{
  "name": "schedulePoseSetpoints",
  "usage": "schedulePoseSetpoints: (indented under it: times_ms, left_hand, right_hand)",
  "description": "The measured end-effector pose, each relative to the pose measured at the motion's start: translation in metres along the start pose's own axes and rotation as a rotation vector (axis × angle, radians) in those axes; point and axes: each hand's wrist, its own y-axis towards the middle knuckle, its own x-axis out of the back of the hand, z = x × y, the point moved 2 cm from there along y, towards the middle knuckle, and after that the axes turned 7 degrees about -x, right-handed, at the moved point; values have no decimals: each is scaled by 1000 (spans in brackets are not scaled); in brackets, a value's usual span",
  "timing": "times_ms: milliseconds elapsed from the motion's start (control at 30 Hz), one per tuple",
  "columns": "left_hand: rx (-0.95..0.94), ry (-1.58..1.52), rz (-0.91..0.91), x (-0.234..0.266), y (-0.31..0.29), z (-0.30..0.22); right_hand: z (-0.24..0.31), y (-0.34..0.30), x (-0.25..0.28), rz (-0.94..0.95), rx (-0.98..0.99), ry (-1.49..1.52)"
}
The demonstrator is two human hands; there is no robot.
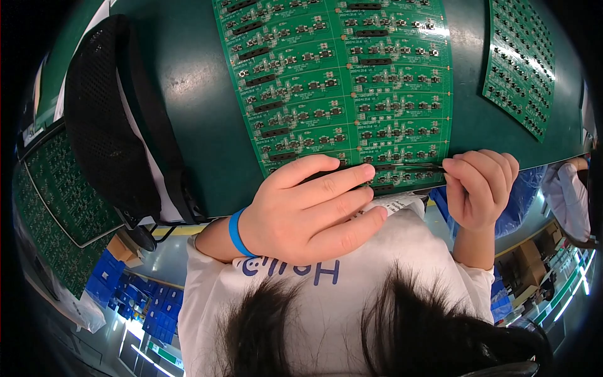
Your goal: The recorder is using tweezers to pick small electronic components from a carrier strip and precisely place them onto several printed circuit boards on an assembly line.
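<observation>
A large green circuit board panel (344, 85) lies on the dark green table, with rows of small black components and longer black strips. My left hand (320, 207), wearing a blue wristband (235, 234), rests across its near edge with the fingers stretched out. A black part shows between the index and middle fingers; whether it is loose or part of the panel I cannot tell. At the panel's near right corner, my right hand (480, 185) is closed around thin dark tweezers (418, 167). Their tips reach left over the lowest rows, close to my left fingertips.
Another green panel (521, 72) lies at the far right of the table (468, 60). To the left stands a black mesh item with a strap (100, 119). More panels (59, 195) are beyond it. Blue bins (160, 308) and a cardboard box (125, 249) appear lower left.
</observation>
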Motion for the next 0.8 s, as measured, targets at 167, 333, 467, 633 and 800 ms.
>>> schedulePoseSetpoints:
  times_ms: [167,333,467,633,800]
  left_hand:
    - [-3,0,0,0,-1,-1]
    - [-15,-8,-40,-2,-1,0]
    - [-10,-1,-31,0,-1,-1]
    - [29,-4,1,1,1,0]
    - [42,-13,1,-1,0,0]
  right_hand:
    - [2,4,1,-21,-4,41]
    - [6,10,-4,9,28,41]
    - [7,11,-7,18,52,31]
    - [5,11,-7,25,72,26]
    - [4,9,-7,20,89,34]
